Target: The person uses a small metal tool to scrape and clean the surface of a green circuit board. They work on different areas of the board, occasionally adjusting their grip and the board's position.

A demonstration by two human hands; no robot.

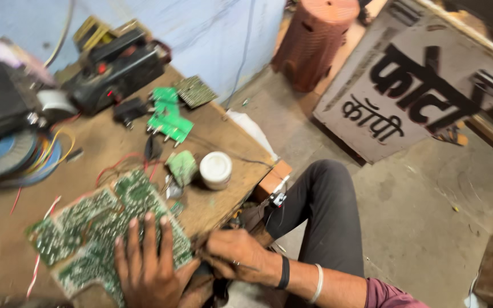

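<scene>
My left hand lies flat with fingers spread on a large green circuit board at the near edge of the wooden worktable. My right hand is at the table's front edge just right of the board, fingers curled around what looks like a thin metal rod. A black band and a silver bangle sit on that wrist. What lies under the right hand is hidden in shadow.
A white round jar and small green boards lie beyond the big board. Black devices and wire spools crowd the table's far left. My knee, a painted signboard and a brown stool are to the right.
</scene>
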